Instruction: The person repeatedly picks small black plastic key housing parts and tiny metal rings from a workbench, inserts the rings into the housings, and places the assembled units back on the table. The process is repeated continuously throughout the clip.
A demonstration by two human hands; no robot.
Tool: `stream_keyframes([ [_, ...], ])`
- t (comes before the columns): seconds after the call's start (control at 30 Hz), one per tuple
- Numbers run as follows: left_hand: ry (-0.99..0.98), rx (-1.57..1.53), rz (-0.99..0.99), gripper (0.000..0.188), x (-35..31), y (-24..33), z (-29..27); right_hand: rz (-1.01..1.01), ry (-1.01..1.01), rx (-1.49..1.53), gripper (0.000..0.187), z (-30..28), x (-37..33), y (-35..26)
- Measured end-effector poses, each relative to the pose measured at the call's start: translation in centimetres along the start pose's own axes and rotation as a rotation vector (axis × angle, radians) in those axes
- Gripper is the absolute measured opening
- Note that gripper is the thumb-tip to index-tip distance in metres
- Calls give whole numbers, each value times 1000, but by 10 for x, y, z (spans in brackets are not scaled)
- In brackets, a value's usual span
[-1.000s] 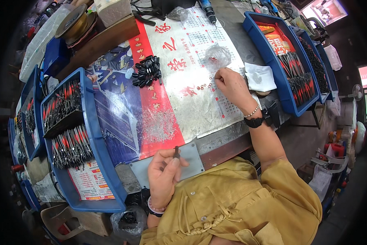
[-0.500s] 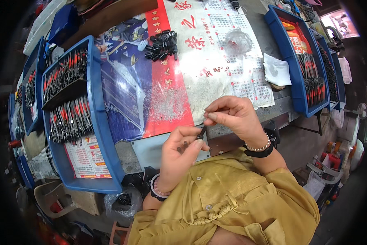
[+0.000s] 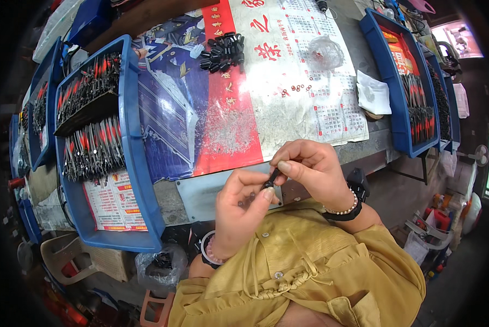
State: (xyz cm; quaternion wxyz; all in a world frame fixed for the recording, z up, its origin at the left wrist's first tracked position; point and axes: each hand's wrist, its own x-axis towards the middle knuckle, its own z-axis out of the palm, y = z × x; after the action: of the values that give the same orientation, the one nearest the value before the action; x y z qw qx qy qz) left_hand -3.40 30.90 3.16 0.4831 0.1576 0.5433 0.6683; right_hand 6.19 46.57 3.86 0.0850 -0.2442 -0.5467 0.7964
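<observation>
Just past the front edge of the table, my left hand [image 3: 234, 210] pinches a small, dark, tube-like part [image 3: 269, 182] between thumb and fingers. Several tiny dark pieces [image 3: 245, 201] rest in the curl of the same palm. My right hand [image 3: 316, 173] is closed, its thumb and forefinger at the upper end of that part. Anything else between those fingertips is too small to make out. Farther off on the table lie a heap of short black parts [image 3: 222, 52] and several small reddish-brown rings [image 3: 297, 88].
A printed poster [image 3: 277, 117] covers the tabletop. Blue trays of black-and-red slender pieces stand left [image 3: 146, 180] and right [image 3: 389, 82]. Folded white paper [image 3: 373, 94] and a clear plastic bag [image 3: 326, 53] lie right of the rings. A plastic stool [image 3: 84, 259] stands lower left.
My right hand has come down to my left, and its fingertips now meet the dark part's upper end. My left hand keeps its pinch. The whole view has shifted slightly.
</observation>
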Motion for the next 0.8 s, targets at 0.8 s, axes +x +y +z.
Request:
stream_keyframes([
  [0.8, 22, 51, 288, 42, -11, -21, 10, -646, -49, -382, 16, 5, -5, 17],
])
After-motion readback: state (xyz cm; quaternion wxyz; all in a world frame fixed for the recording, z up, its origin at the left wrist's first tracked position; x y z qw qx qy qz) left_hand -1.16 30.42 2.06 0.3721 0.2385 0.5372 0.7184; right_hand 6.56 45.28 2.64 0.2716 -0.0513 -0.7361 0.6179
